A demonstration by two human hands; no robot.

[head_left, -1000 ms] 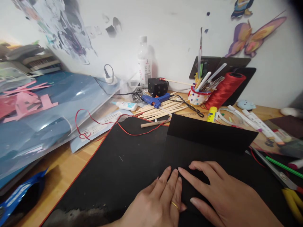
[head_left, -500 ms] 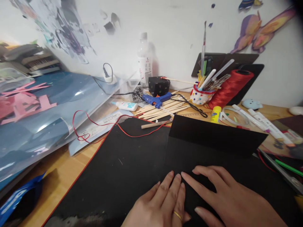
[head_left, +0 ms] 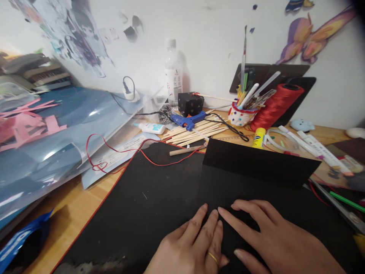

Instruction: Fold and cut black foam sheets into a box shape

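Head view: A black sheet (head_left: 218, 186) is laid on a dark mat (head_left: 122, 205), in front of and partly beneath the two hands. Its far part is raised as a flap (head_left: 256, 163), whose long axis is set roughly left to right, with the right end slightly nearer the person. The flap is located beyond the fingertips, apart from both hands; its middle is nearer to the right hand (head_left: 279, 236). The left hand (head_left: 191, 243) is laid palm down, fingers extended and only slightly parted. The right hand is spread, fingers bent, its index fingertip placed just beside the left fingertips. Nothing is seen pinched by either hand.

The sheet's left edge is faintly visible against the mat; the near edge is hidden. Lateral room is offered on the left, where the mat extends to its red border. The far side is bounded by a wooden rod (head_left: 185, 150) and a blue glue gun (head_left: 188, 121). On the right, room is restricted by scissors (head_left: 339, 201) near the flap's end.
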